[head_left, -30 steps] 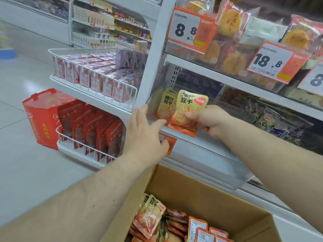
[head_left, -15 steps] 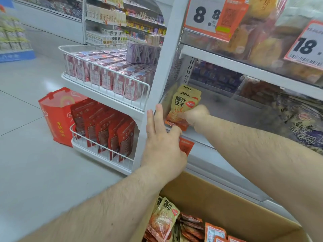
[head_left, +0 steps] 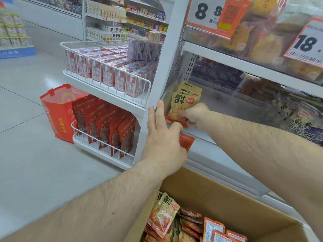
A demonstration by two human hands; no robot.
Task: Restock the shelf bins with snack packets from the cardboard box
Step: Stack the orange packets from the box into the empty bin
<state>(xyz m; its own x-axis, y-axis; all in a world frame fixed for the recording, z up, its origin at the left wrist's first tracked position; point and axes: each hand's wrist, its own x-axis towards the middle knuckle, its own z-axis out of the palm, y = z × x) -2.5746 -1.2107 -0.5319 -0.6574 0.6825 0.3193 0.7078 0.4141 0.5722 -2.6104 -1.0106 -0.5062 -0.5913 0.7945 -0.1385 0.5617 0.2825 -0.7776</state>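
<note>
Head view: right hand (head_left: 193,114) pinches the lower part of a yellow-orange foil snack packet (head_left: 182,107), stood upright at the front of a row in the clear plastic shelf bin (head_left: 218,109). Left hand (head_left: 163,137), fingers straight, rests against the bin's front edge, holding nothing. More packets lie in the brown cardboard box (head_left: 218,194) below. Judged light, limp, slick; the sealed bottom hem probably grips best.
</note>
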